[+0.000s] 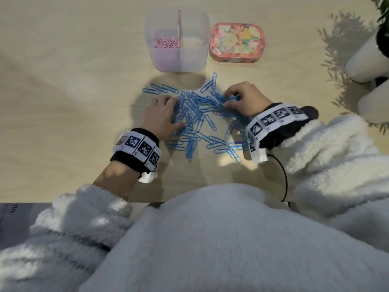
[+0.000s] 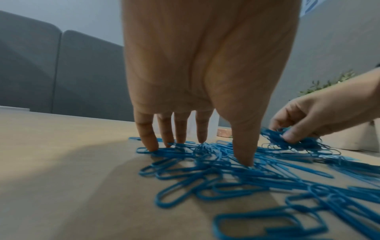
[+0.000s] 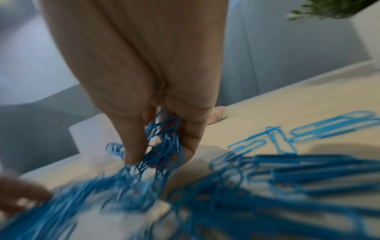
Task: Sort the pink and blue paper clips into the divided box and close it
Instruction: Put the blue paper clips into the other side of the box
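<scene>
Blue paper clips (image 1: 195, 114) lie under my left fingers (image 2: 146, 134), spread flat; my right fingers (image 3: 131, 142) pinch a tangled bunch.

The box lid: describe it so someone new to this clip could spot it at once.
On the wooden table, look beyond the spread of blue paper clips to the translucent divided box. The lid lies flat just right of it. It alone is opaque, pink-rimmed, with a floral pattern.
</scene>
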A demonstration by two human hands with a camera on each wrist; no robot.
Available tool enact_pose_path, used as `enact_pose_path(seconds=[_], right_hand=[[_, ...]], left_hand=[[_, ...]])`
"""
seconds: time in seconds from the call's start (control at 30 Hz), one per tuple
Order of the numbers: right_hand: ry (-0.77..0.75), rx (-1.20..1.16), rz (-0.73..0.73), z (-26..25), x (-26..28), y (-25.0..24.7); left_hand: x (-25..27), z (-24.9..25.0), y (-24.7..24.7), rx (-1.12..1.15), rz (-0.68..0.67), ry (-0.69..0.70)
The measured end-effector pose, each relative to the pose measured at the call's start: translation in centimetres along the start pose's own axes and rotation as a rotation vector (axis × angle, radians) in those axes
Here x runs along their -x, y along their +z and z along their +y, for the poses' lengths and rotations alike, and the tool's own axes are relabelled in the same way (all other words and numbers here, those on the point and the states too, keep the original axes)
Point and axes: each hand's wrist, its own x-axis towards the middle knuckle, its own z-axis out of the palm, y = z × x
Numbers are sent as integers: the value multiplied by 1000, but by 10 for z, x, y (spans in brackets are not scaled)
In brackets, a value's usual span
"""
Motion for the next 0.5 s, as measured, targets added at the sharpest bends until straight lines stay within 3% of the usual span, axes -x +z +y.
enact_pose_path(seconds=[0.07,0.2,0.37,0.43,0.5], right_hand=[[88,-172,-4,7,-3,-17],[146,-278,7,9,-13,-48],[100,-450,16,-31,-39,-74],[89,-558,25,-53,-56,-80],[123,-492,19,-73,-77,-82]], left_hand=[[-1,10,4,-7,17,-13],[-9,29,7,-87,96,36],[-28,40,10,-203,-59,282],[-31,40,10,-231,-57,317],[-32,41,5,-252,-32,321]])
